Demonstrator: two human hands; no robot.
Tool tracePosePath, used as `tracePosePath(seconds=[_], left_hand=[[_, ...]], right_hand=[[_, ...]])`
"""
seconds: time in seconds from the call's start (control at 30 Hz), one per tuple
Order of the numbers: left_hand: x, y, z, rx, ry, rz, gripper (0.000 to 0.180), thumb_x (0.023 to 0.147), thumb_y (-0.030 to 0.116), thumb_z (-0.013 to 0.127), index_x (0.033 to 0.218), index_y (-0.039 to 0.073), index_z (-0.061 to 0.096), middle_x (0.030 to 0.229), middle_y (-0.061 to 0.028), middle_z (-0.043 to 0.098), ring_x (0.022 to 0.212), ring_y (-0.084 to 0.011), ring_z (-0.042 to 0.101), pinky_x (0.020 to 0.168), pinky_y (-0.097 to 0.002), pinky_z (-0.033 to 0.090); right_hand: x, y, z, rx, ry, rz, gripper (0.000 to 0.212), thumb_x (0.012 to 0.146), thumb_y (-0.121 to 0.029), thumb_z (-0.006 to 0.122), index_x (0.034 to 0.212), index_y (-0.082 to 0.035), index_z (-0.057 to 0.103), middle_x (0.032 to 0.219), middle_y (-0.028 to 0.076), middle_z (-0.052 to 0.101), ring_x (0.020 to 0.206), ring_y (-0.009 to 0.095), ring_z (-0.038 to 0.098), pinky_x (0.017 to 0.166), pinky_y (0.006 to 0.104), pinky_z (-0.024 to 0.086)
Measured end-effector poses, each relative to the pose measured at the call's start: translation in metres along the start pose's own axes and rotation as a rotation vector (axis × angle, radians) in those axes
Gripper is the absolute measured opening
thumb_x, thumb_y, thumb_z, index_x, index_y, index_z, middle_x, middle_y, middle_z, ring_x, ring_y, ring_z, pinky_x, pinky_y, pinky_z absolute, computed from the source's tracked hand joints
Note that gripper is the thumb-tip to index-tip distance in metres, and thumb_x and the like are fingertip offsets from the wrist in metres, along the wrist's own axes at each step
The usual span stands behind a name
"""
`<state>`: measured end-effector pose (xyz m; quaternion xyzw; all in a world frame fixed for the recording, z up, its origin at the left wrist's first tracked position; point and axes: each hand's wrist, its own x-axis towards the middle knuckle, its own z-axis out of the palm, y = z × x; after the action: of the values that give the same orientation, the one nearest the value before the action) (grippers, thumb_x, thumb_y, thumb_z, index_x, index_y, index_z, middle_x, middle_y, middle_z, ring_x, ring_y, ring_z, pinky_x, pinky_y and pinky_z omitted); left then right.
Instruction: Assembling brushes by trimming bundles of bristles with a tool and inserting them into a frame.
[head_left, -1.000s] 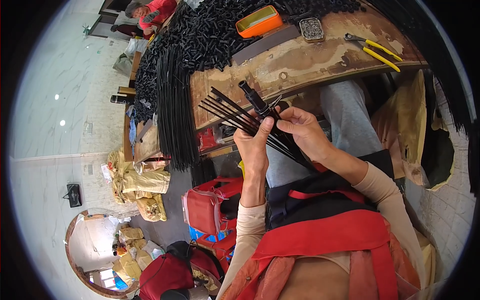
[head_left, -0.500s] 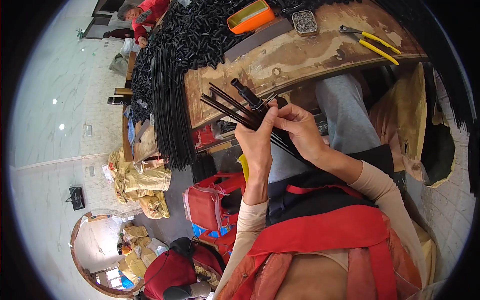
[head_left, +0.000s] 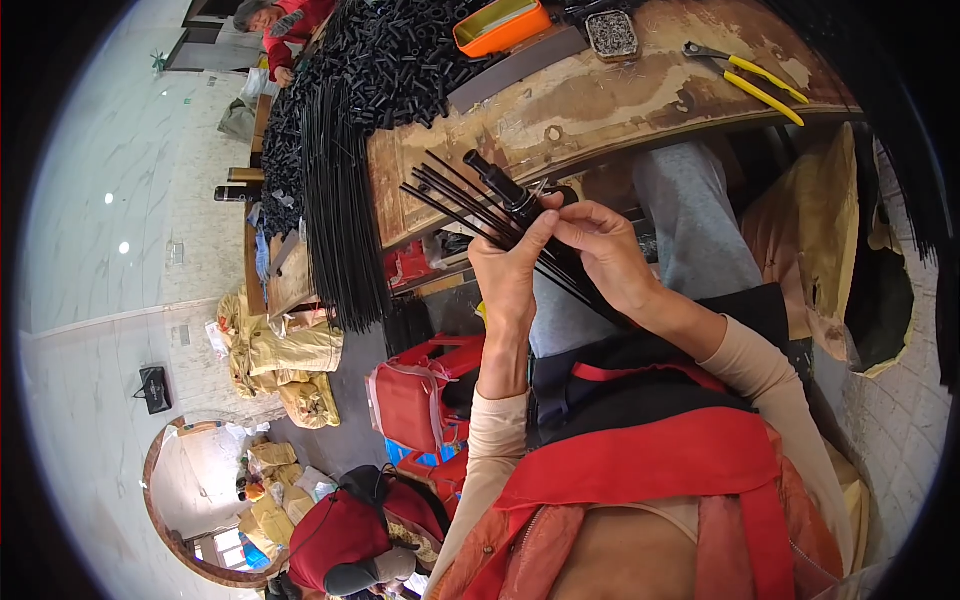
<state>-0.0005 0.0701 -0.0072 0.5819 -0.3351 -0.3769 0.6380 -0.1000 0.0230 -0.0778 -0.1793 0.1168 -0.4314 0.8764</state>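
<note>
Slim, straight, smooth black rods (head_left: 440, 198) and a stepped, glossy black tube (head_left: 497, 180) were held by the left hand (head_left: 510, 282), its fingers curled round and its thumb pressed down. The right hand (head_left: 615, 262) was bent in at the tube's collar, thumb and forefinger drawn near; whether anything was gripped could not be told. Both hands were held between the lap and the edge of the scuffed wooden table (head_left: 600, 100), with room left between the tube's tip and yellow-handled pliers (head_left: 765, 90).

Smooth black rods (head_left: 450, 213) at the fingers (head_left: 592, 212)
Likely plastic, faintly glossy; beyond the fingers, a rough, patchily worn wooden desk (head_left: 610, 108).
</note>
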Motion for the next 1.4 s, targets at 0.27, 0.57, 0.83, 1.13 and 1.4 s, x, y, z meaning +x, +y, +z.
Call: tracePosePath(seconds=[0.27,0.57,0.83,1.13,1.4], left_hand=[[0.004,-0.002,-0.005,-0.059,-0.109,0.004,0.021,0.086,0.003,0.071,0.106,-0.003,0.067,0.104,-0.0136,0.071,0.100,-0.0192,0.066,0.092,-0.0329,0.051],[-0.003,0.009,-0.002,0.201,-0.120,0.077,0.025,0.095,0.012,0.062,0.112,-0.006,0.065,0.108,-0.0129,0.070,0.103,-0.0167,0.063,0.094,-0.0302,0.047],[-0.009,0.017,-0.001,0.507,-0.145,-0.014,0.024,0.098,0.013,0.055,0.100,-0.006,0.070,0.097,-0.0091,0.072,0.086,-0.0109,0.064,0.078,-0.0256,0.050],[-0.008,0.007,0.016,0.431,-0.186,0.102,0.024,0.098,0.011,0.053,0.100,-0.006,0.070,0.093,-0.0065,0.072,0.083,-0.0097,0.063,0.075,-0.0239,0.050],[-0.020,-0.001,0.011,-0.032,-0.304,-0.049,0.012,0.099,0.006,0.047,0.096,-0.001,0.056,0.081,-0.0088,0.066,0.081,-0.0161,0.063,0.074,-0.0287,0.050]], right_hand=[[-0.009,0.004,0.006,-0.049,0.037,-0.066,0.014,0.089,-0.002,0.066,0.103,-0.001,0.068,0.101,0.006,0.069,0.096,0.010,0.063,0.089,0.0240,0.047],[-0.009,0.003,-0.002,-0.158,0.031,0.069,0.013,0.091,-0.009,0.066,0.103,-0.002,0.067,0.099,0.001,0.067,0.094,0.008,0.059,0.086,0.0231,0.046],[-0.010,-0.004,-0.008,-0.176,-0.165,0.282,0.037,0.100,-0.027,0.054,0.128,-0.002,0.057,0.108,0.002,0.064,0.100,0.008,0.058,0.093,0.0255,0.044],[-0.019,-0.017,-0.013,-0.271,-0.095,0.153,0.032,0.100,-0.024,0.055,0.121,-0.001,0.063,0.109,0.001,0.065,0.102,0.008,0.057,0.093,0.0262,0.044],[0.003,-0.151,-0.052,-1.916,-0.256,-0.713,0.031,0.087,-0.023,0.067,0.112,-0.005,0.063,0.107,0.013,0.061,0.107,0.029,0.055,0.094,0.0411,0.043]])
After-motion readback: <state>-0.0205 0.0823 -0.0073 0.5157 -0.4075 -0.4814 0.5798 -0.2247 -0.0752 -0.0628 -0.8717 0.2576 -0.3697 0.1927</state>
